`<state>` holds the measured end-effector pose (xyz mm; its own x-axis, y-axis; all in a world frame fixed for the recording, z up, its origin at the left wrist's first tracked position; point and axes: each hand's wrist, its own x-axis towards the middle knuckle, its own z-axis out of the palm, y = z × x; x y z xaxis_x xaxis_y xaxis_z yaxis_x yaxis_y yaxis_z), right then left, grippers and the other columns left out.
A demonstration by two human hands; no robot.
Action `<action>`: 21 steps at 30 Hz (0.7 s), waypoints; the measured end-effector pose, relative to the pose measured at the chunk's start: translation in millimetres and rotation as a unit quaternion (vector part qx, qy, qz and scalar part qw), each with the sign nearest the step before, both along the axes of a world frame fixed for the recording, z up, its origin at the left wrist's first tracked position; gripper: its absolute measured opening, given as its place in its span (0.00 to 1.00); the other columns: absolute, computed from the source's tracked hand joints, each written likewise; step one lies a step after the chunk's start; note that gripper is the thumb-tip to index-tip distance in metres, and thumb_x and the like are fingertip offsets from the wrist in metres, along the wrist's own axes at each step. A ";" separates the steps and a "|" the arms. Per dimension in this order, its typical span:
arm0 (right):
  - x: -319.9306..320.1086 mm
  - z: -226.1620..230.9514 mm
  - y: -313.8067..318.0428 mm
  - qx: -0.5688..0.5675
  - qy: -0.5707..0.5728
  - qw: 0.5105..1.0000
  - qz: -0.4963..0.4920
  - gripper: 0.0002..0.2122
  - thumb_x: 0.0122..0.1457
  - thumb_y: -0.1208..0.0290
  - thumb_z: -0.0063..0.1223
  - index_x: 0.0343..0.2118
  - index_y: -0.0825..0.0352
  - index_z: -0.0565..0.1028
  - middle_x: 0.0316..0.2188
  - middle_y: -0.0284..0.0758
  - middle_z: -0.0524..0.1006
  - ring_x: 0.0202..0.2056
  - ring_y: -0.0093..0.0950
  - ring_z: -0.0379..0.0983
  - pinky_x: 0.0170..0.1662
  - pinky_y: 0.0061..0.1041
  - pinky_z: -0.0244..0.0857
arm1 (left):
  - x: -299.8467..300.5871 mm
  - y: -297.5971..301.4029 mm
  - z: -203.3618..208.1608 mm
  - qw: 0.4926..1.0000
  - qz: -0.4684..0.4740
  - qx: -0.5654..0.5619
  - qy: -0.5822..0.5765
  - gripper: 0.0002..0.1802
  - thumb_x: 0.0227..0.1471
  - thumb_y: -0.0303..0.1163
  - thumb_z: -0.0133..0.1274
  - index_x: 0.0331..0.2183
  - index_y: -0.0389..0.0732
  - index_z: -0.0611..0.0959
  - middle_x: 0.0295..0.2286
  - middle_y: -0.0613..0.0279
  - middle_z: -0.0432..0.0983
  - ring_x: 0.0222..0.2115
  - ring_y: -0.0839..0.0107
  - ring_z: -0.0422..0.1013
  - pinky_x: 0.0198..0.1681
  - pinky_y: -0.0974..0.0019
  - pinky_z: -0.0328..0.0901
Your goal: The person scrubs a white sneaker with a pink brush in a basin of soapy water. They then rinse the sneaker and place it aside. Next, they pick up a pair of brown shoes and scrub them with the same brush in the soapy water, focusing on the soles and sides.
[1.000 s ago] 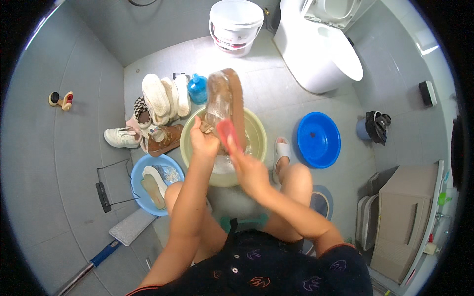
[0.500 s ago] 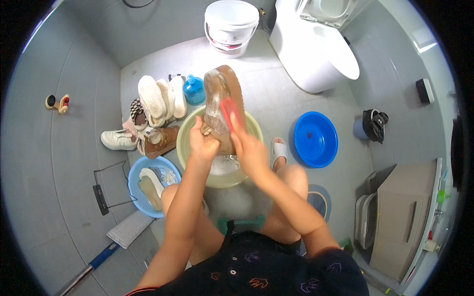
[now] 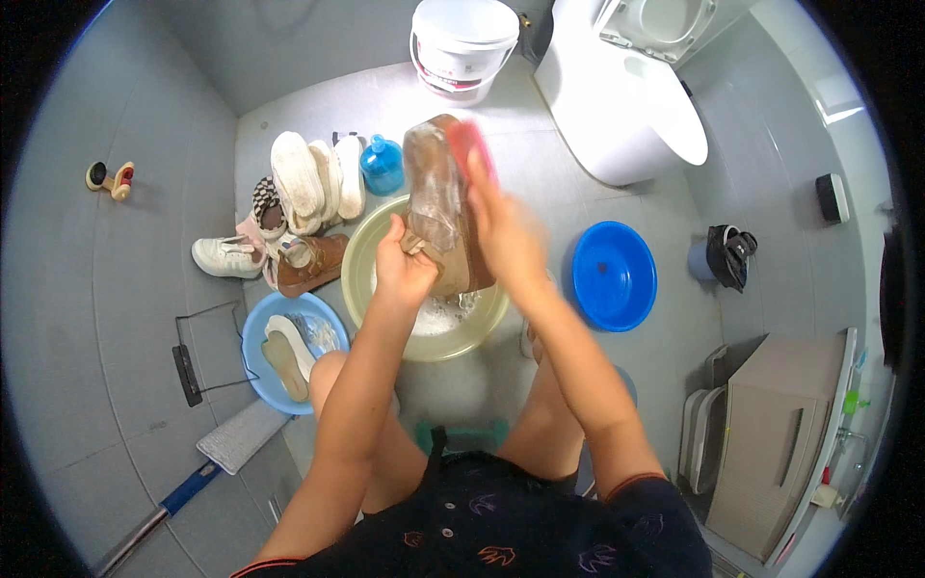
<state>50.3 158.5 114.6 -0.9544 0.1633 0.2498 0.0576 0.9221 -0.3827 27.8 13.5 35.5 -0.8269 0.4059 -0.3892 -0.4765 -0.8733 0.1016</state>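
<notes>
A brown shoe (image 3: 436,188) with whitish foam on it is tilted over a pale yellow-green basin (image 3: 358,289). My left hand (image 3: 405,265) is closed round its lower end, near a light strip of material. On the shoe's right edge lies a red brush (image 3: 470,149), gripped in my right hand (image 3: 509,241); both are smeared by motion. Sudsy water (image 3: 438,316) shows in the basin beneath. The brush's underside is hidden against the shoe.
To the left stand a brown shoe (image 3: 313,268), a white sneaker (image 3: 229,256), white insoles (image 3: 299,178) and a blue bottle (image 3: 383,166). A light-blue basin (image 3: 260,371) holds more insoles. A blue basin (image 3: 615,279) sits right; a white bucket (image 3: 464,48) and toilet (image 3: 617,116) stand behind.
The red brush in my right hand has moved up and right along the shoe, from its middle to the upper right edge. My left hand keeps its grip on the shoe.
</notes>
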 end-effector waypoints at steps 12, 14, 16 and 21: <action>-14.1 17.1 22.7 -0.063 -0.060 0.996 0.002 0.23 0.62 0.66 0.47 0.60 0.44 0.62 0.26 0.51 0.75 0.26 0.48 0.73 0.28 0.39 0.64 | 4.9 3.2 27.7 0.988 -0.035 -0.146 0.019 0.17 0.58 0.38 0.49 0.46 0.39 0.75 0.44 0.59 0.75 0.45 0.67 0.72 0.50 0.60 0.66; 10.2 -10.1 7.7 -0.051 -0.009 0.997 0.052 0.22 0.61 0.65 0.47 0.59 0.46 0.63 0.22 0.48 0.74 0.23 0.47 0.73 0.26 0.41 0.64 | 4.3 -4.3 19.5 0.994 -0.045 -0.097 0.035 0.19 0.60 0.41 0.47 0.47 0.39 0.74 0.45 0.58 0.74 0.46 0.66 0.71 0.50 0.60 0.66; 28.4 -17.3 6.2 -0.054 0.019 0.994 0.098 0.23 0.61 0.65 0.48 0.59 0.46 0.63 0.21 0.48 0.75 0.23 0.47 0.73 0.26 0.43 0.64 | 6.8 -4.6 20.4 0.992 -0.043 -0.106 0.046 0.22 0.61 0.44 0.44 0.49 0.39 0.72 0.46 0.58 0.73 0.47 0.66 0.70 0.51 0.60 0.65; 23.2 -3.2 2.8 -0.077 -0.016 0.992 0.094 0.25 0.59 0.67 0.50 0.60 0.44 0.62 0.18 0.47 0.73 0.21 0.44 0.73 0.23 0.40 0.65 | 6.3 -5.8 28.7 0.987 -0.023 -0.123 0.102 0.40 0.59 0.63 0.28 0.54 0.37 0.66 0.51 0.56 0.68 0.52 0.65 0.65 0.55 0.60 0.61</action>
